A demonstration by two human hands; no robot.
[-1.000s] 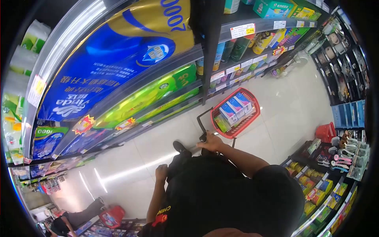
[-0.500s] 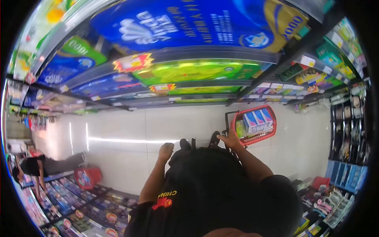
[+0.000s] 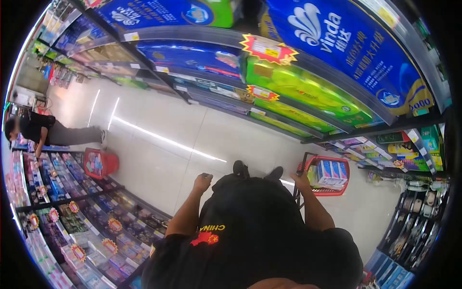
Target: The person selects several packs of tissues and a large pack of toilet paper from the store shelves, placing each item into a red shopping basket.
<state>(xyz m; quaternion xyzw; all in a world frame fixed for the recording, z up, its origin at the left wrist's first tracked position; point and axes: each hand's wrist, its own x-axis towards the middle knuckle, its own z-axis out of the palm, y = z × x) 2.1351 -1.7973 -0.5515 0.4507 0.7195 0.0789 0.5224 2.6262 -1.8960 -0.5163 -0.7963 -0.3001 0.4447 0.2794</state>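
Observation:
At my right side, my right hand (image 3: 301,181) is closed around the black handle of a red shopping basket (image 3: 332,192). Inside the basket lie several blue-and-white boxed packs (image 3: 333,172) and a green pack (image 3: 313,175), partly hidden by the rim. My left hand (image 3: 203,182) hangs in front of my left hip with its fingers curled. A small dark spot shows at those fingers, too small to name.
Shelves ahead hold blue Vinda tissue packs (image 3: 346,53) and green packs (image 3: 308,91). A display (image 3: 91,216) of small packages stands at left. Farther off, a person (image 3: 53,130) reaches toward shelves beside a red basket (image 3: 109,164). Hanging goods (image 3: 418,216) line the right.
My view has turned left, so the shelves ahead slant and more of the left display shows. My feet have shifted. The basket stays at my right with my right hand on its handle.

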